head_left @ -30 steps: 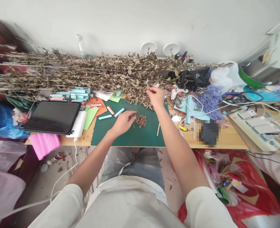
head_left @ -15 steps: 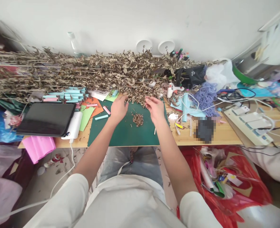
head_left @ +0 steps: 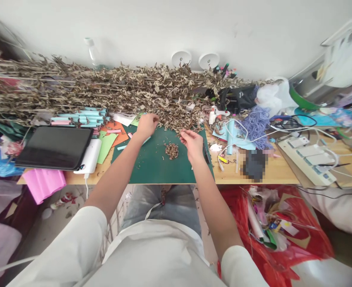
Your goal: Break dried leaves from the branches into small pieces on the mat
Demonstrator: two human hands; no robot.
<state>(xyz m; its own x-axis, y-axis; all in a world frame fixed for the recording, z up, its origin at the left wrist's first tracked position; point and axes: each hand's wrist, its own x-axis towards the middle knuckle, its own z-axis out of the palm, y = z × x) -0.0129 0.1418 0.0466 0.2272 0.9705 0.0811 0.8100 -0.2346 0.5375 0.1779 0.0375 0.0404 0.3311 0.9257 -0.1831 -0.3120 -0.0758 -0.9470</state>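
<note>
A long heap of dried leafy branches point(head_left: 104, 89) lies across the back of the desk. My left hand point(head_left: 146, 124) reaches into its near edge with fingers curled on the dry leaves. My right hand point(head_left: 191, 141) is over the green cutting mat point(head_left: 152, 167), fingers pinched on a bit of dried leaf near the heap. A small pile of crumbled leaves point(head_left: 171, 150) sits on the mat between my hands.
A black tablet point(head_left: 54, 147) on a white power bank lies left, with blue and pink paper rolls point(head_left: 83, 117) behind it. A glue gun point(head_left: 217, 113), purple yarn point(head_left: 256, 123) and a power strip point(head_left: 310, 155) crowd the right. A red bag point(head_left: 283, 227) sits below.
My left hand moved from the small pile up to the heap's edge. My right hand came back from the heap toward the mat, near the pile.
</note>
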